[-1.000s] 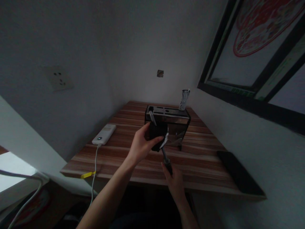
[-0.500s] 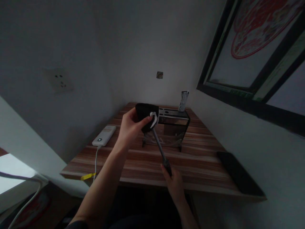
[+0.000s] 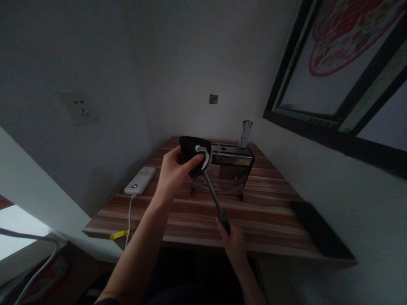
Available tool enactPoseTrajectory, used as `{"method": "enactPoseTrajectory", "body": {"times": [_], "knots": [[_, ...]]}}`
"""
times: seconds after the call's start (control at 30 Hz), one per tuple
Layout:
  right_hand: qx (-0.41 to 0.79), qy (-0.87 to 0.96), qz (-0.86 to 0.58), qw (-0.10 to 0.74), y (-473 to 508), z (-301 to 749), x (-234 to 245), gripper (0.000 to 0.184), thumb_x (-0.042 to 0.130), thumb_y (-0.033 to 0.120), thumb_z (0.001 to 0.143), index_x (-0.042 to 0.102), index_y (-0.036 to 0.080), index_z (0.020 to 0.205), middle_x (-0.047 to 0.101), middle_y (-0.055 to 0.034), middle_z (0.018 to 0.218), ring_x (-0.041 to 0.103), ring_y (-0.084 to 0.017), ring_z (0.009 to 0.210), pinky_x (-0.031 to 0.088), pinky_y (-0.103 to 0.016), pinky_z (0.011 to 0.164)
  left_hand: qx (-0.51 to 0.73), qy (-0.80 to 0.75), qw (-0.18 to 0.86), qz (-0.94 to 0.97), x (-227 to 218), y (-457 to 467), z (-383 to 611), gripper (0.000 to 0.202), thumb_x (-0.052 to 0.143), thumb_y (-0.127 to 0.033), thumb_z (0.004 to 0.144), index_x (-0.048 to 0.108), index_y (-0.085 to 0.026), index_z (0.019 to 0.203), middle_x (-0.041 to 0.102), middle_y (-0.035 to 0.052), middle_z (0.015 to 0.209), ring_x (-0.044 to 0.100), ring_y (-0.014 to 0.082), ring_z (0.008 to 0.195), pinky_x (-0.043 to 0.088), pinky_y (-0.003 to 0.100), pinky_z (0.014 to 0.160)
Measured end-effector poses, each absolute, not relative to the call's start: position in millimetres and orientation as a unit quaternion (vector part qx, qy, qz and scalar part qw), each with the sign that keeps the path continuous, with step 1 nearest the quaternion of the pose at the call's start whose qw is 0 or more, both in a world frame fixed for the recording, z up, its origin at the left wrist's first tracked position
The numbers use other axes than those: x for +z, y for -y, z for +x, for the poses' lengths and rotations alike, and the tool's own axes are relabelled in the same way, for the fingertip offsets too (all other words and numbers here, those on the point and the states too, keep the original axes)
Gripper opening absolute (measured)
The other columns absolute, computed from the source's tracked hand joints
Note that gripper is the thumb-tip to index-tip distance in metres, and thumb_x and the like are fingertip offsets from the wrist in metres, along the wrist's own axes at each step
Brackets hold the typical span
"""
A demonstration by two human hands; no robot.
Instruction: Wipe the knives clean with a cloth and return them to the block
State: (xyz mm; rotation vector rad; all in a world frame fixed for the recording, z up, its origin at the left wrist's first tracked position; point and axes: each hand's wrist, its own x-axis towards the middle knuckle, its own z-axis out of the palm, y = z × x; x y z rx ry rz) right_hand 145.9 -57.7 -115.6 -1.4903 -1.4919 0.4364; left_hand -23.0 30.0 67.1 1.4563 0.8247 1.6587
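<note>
My left hand (image 3: 175,169) is closed on a black cloth with a white patch (image 3: 195,153), pinched around the upper end of a thin metal rod (image 3: 211,194). My right hand (image 3: 234,243) grips the rod's dark handle (image 3: 225,223) near the table's front edge. The rod slants up and to the left from the handle into the cloth. Just behind the cloth stands a shiny metal knife block (image 3: 229,168) with slots in its top, on the wooden table (image 3: 267,220).
A white power bank (image 3: 140,181) with a white cable (image 3: 129,220) lies at the table's left. A flat black slab (image 3: 321,231) lies along the right wall. A silvery packet (image 3: 246,133) stands in the back corner. A dark-framed picture (image 3: 333,76) hangs on the right wall.
My left hand slid the cloth up along the rod, from near the block's front to the rod's upper end. My right hand stayed on the handle.
</note>
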Motion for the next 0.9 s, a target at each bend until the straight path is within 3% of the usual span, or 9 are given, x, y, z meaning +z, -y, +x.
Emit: {"method": "enactPoseTrajectory", "body": {"times": [0.5,0.9], "knots": [[0.182,0.592,-0.604,0.502,58,146,-116,0.04,0.048,0.049,0.086,0.069,0.016,0.079,0.071,-0.0079,0.069,0.067,-0.022,0.065,0.048,-0.028,0.06,0.574,-0.361,0.433,0.594,41,-7,5,0.025,0.076,-0.027,0.061,0.066,-0.013,0.079,0.071,0.0032,0.075,0.066,0.0174,0.068,0.051,0.024,0.061],[0.201,0.585,-0.594,0.515,55,148,-113,0.039,0.049,0.048,0.084,0.066,0.016,0.071,0.064,-0.0042,0.056,0.06,-0.019,0.051,0.043,-0.025,0.049,0.515,-0.391,0.438,0.625,-4,5,24,0.028,0.072,-0.029,0.067,0.065,-0.013,0.088,0.071,0.0048,0.083,0.065,0.0188,0.074,0.051,0.025,0.064]]}}
